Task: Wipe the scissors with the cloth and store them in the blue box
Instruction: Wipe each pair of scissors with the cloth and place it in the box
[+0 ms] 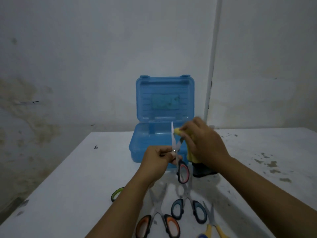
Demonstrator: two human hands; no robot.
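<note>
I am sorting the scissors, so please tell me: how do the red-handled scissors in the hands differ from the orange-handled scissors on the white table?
The red-handled scissors are held up by the left hand, blades open and pointing upward; the orange-handled scissors lie flat on the white table, untouched. The right hand presses a yellow cloth against one red-pair blade; nothing touches the orange pair. Both have black-rimmed handles and metal blades.

scissors (176,152): 5 pairs | blue box (164,100): 1 | cloth (180,133): 1 | hands (204,143): 2
</note>
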